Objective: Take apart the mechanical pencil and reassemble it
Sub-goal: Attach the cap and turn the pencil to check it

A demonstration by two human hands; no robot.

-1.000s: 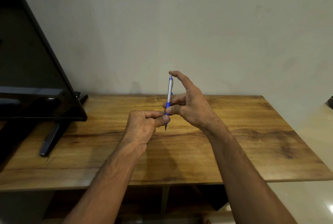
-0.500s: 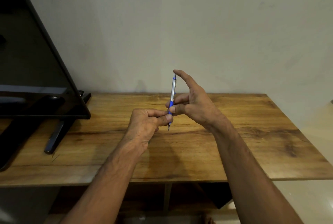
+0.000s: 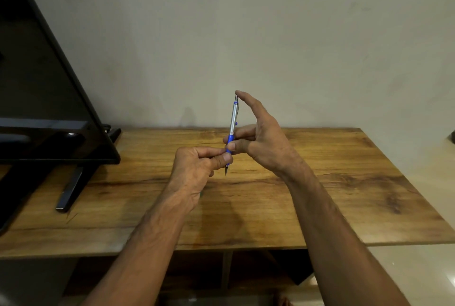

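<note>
At the far left edge of the wooden table a dark television is seen on its stand, well apart from the work. Above the middle of the table, nearer its back edge, the left hand is curled almost closed, its thumb and forefinger pinched on the lower end of the mechanical pencil, just above the point. The pencil is held clear of the table, nearly upright, its long axis leaning slightly right at the top, its tip downward. It lies immediately right of the left hand and left of the right hand, touched by both. The right hand is partly open: the blue grip is steadied by the thumb and a bent finger, while the forefinger is stretched up to the top cap. The pencil appears whole, so disassembly is judged not yet done. The coming move is likely a twist of the tip about the long axis, the barrel being braced by the right hand.
</note>
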